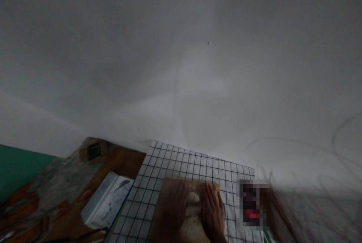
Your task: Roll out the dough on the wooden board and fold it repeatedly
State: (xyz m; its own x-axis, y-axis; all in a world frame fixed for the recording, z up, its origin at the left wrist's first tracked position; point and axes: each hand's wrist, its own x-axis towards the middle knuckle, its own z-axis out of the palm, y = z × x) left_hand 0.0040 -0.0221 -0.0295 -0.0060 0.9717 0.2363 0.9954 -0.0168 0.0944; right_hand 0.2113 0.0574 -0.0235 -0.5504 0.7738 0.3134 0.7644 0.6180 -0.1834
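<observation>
My left hand (175, 205) lies flat with its fingers stretched forward over the left part of a wooden board (160, 213). On the right side of the board my right hand (210, 209) is also flat, fingers extended and slightly apart. Between the hands is pale dough (193, 231), with a rounded lump of it (192, 197) at the far end. A pale crosswise bar, which looks like a rolling pin (194, 211), spans the gap between both hands. Its ends are hidden under the palms. The picture is dark and blurred.
The board rests on a white cloth with black grid lines (158, 163). An open book or box (106, 199) lies on the brown wooden surface at left. A pixelated patch (251, 205) covers something at right. A pale wall (198, 84) rises behind.
</observation>
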